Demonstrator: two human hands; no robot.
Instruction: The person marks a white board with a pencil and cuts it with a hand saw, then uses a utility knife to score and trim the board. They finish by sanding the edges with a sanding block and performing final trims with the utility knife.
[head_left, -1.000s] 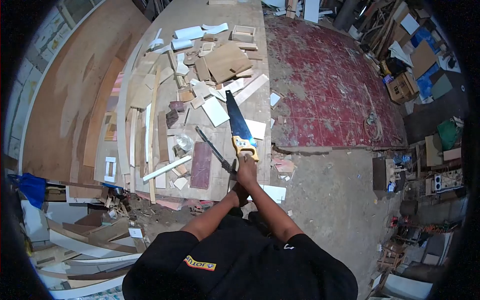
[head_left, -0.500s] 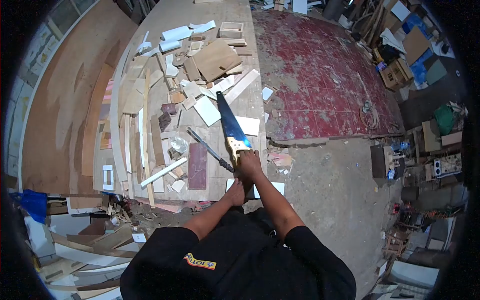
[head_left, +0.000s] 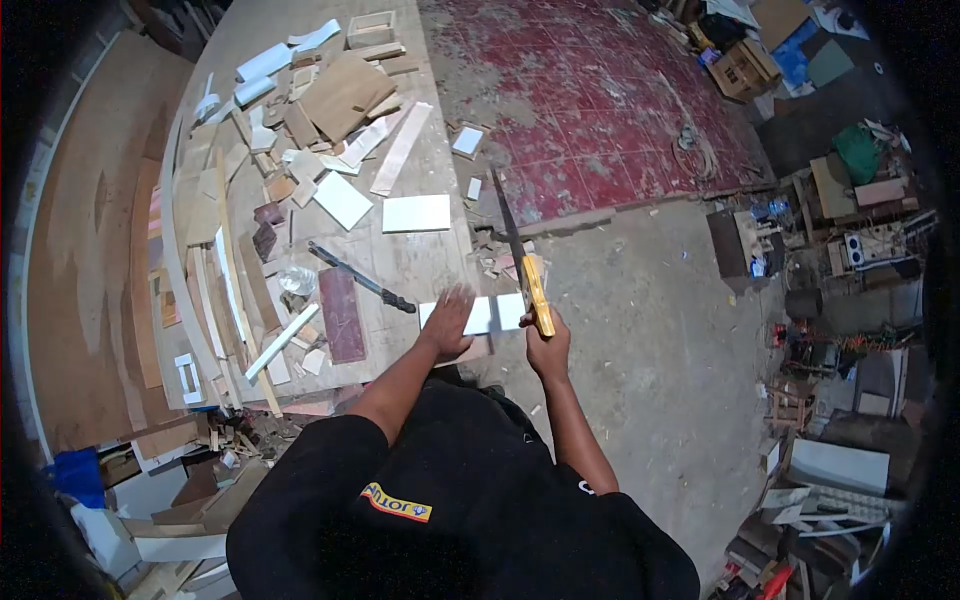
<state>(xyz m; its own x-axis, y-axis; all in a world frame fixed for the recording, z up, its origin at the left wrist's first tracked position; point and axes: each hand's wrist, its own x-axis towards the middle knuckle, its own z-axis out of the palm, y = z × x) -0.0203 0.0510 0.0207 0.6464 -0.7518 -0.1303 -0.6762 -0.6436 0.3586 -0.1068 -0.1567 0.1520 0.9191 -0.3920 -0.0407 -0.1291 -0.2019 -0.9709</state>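
While the white board [head_left: 480, 316] lies beneath the palm of the left hand [head_left: 448, 322], it reaches out past the right edge of the workbench [head_left: 425, 265]; a narrow grey band crosses its face to the right of that hand. The handsaw [head_left: 537, 290] is in the right hand [head_left: 548, 345], its yellow handle at the board's outer end, its dark blade pointing away over the floor; whether saw and board touch cannot be told.

The left fingers are extended, slightly spread and laid flat on the board; the right fingers are clenched around the saw's handle.

On the workbench, a slim dark tool [head_left: 360, 276] ends near the left fingertips; left of it are a maroon board [head_left: 342, 315] and a white strip [head_left: 283, 341]; farther up lie two white rectangular pieces, a pale wood strip [head_left: 402, 148], a brown plywood panel [head_left: 347, 95] among offcuts, and a small open wooden box [head_left: 371, 28].

To the right spreads a bare concrete floor [head_left: 650, 330]; beyond it is a worn red tiled floor [head_left: 580, 100], with a cardboard box [head_left: 745, 70] at its far right.
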